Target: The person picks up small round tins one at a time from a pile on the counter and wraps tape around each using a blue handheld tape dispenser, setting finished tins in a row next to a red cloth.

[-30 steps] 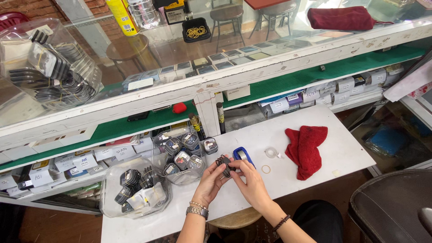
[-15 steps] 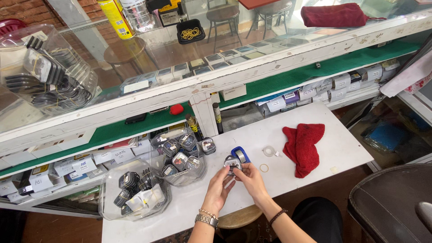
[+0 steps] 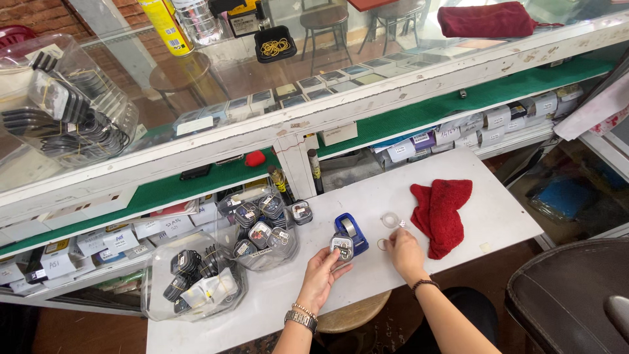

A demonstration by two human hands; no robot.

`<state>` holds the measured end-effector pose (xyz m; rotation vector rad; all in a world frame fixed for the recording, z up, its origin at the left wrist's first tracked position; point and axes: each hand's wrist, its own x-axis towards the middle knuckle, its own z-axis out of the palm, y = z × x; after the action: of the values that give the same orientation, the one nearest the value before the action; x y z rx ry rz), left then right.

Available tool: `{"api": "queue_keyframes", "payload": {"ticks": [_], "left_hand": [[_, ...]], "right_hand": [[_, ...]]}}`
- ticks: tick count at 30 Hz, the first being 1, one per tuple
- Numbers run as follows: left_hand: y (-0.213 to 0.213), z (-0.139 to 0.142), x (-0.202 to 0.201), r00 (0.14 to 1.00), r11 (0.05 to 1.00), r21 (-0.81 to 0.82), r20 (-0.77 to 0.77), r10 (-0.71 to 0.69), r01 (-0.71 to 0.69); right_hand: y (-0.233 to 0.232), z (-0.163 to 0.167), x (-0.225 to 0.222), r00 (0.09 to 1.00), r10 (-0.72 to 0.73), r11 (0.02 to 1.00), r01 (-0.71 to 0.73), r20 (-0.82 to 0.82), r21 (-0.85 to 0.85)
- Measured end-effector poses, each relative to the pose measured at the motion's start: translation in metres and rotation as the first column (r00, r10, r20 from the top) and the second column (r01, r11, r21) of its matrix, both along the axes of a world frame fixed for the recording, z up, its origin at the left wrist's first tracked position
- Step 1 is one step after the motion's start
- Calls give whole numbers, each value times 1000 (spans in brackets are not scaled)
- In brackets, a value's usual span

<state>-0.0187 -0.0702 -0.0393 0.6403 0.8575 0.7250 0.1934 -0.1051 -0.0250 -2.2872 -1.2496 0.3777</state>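
My left hand (image 3: pixel 322 274) holds a small square watch case (image 3: pixel 341 247) just above the white table (image 3: pixel 367 196). My right hand (image 3: pixel 403 250) rests on the table to the right, with its fingertips at a thin rubber band (image 3: pixel 382 244). Right behind the case lies a blue tool (image 3: pixel 350 227). A small clear round lid (image 3: pixel 390 219) sits past my right fingertips.
A red cloth (image 3: pixel 440 210) lies crumpled on the right of the table. Two clear plastic bags (image 3: pixel 259 229) (image 3: pixel 193 282) hold several watch cases on the left. Behind runs a glass display counter (image 3: pixel 314 98) with shelves of labelled boxes. A dark chair (image 3: pixel 570 301) stands at lower right.
My hands were together on the watch case. My right hand has let go and moved right to the rubber band; my left hand keeps the case.
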Motion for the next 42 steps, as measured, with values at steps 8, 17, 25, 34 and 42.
{"api": "queue_keyframes", "payload": {"ticks": [8,17,25,34,42], "left_hand": [[12,4,-19,991,998,4,117,-60,60],[22,11,-31,942,999,25,333,-48,42],[22,12,-37,965,997,75,263,-12,-9],[17,25,-19,743,711,578,-659,118,400],[25,8,-18,975,972,171,-123,186,-164]], "right_hand": [[17,8,-11,947,180,980,-150,-265,129],[33,25,-44,708,452,892,-356,-542,279],[44,8,-9,-397,159,987,32,-904,160],[28,58,-52,580,468,851,-498,-667,165],[21,28,-32,748,418,908,-331,-516,257]]}}
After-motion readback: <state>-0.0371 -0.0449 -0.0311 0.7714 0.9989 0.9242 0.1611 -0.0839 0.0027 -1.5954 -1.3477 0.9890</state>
